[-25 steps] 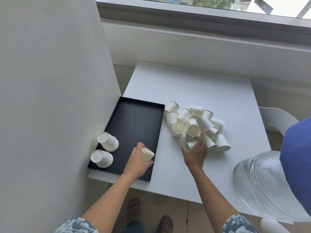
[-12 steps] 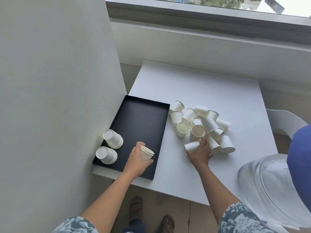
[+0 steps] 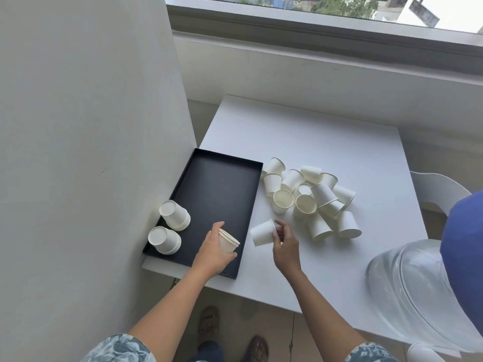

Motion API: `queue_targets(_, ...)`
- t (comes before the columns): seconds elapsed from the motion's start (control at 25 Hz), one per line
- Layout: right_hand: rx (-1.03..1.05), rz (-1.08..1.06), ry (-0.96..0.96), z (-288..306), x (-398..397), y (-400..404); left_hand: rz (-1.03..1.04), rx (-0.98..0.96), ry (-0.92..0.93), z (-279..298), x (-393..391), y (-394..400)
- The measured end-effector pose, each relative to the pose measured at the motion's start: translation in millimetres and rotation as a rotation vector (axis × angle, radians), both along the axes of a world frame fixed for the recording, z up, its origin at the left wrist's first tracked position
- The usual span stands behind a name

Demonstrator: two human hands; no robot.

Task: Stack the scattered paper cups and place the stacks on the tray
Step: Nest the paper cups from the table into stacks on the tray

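Note:
A black tray point(image 3: 217, 189) lies at the left of the white table point(image 3: 313, 142). Two short stacks of upturned white paper cups point(image 3: 173, 215) point(image 3: 164, 239) stand at the tray's near left corner. My left hand point(image 3: 213, 250) holds a small nested stack of cups point(image 3: 228, 241) over the tray's near right part. My right hand point(image 3: 285, 244) grips a single cup point(image 3: 262, 233) by its rim, on its side, just right of the tray. A pile of several loose cups point(image 3: 308, 197) lies on the table beyond my right hand.
A white wall point(image 3: 78, 126) stands close along the tray's left side. A clear plastic dome-shaped object point(image 3: 407, 291) sits at the table's near right corner, with a blue object point(image 3: 465, 244) above it. A white chair point(image 3: 436, 189) stands to the right. A window ledge runs behind.
My right hand has pulled one cup out of the pile and moved it left towards my left hand. My left hand has kept its small stack over the tray.

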State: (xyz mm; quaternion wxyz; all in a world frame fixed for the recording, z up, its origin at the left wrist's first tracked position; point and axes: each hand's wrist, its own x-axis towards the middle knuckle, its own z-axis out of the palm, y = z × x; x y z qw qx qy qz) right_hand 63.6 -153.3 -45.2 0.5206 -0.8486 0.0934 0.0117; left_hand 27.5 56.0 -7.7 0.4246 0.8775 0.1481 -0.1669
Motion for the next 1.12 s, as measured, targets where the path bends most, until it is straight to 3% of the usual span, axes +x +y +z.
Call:
queue_targets(0.32, 0.027, 0.155, -0.268, 17.8, -28.0, 42.1, -0.094, 0.113, 0.054, -1.3, -4.7, -3.5)
queue_targets(0.64, 0.172, 0.333, -0.088, 16.9, -36.6, 50.4, -0.163, 0.097, -0.043, 6.7, -4.9, -10.2)
queue_targets(0.8, 0.164, 0.319, -0.043, 13.9, -36.0, 42.8, -0.188, 0.119, -0.047, 5.9, -5.1, -8.7)
queue_targets(0.92, 0.081, 0.086, -0.064, 6.8, -27.0, 24.3, -0.156, 0.079, -0.054, 4.3, -4.4, -4.2)
queue_targets(1.12, 0.080, -0.654, 0.148, -1.4, 5.8, -27.5, -0.134, 0.066, -0.059, 1.8, -0.4, -0.8)
